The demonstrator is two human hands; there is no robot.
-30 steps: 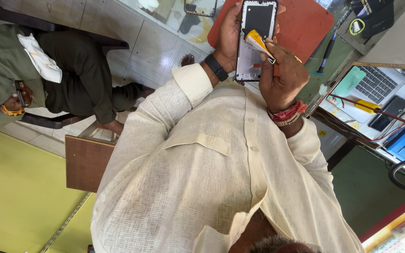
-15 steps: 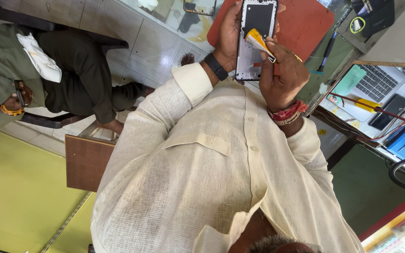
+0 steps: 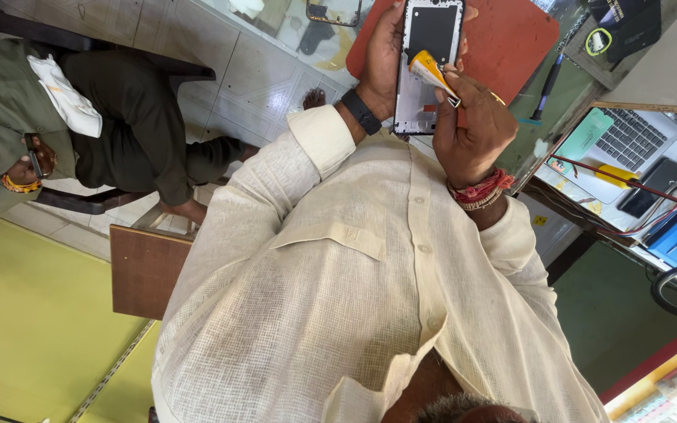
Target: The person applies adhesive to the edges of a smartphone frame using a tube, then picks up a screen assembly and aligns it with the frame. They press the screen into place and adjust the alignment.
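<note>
My left hand (image 3: 385, 48), with a black band on its wrist, grips the left edge of a white phone frame (image 3: 431, 31) with a dark panel and holds it upright over a red mat (image 3: 515, 39). My right hand (image 3: 472, 129), with red thread bands on the wrist, pinches a small yellow tube (image 3: 430, 72). The tube's dark tip rests against the middle of the phone frame. My cream shirt fills the lower part of the view.
Another person in dark green clothes (image 3: 119, 117) sits on a bench at the left. A brown wooden board (image 3: 146, 270) stands beside me. At the right, a shelf holds a laptop (image 3: 628, 137), cables and blue boxes. A dark pen (image 3: 546, 86) lies by the mat.
</note>
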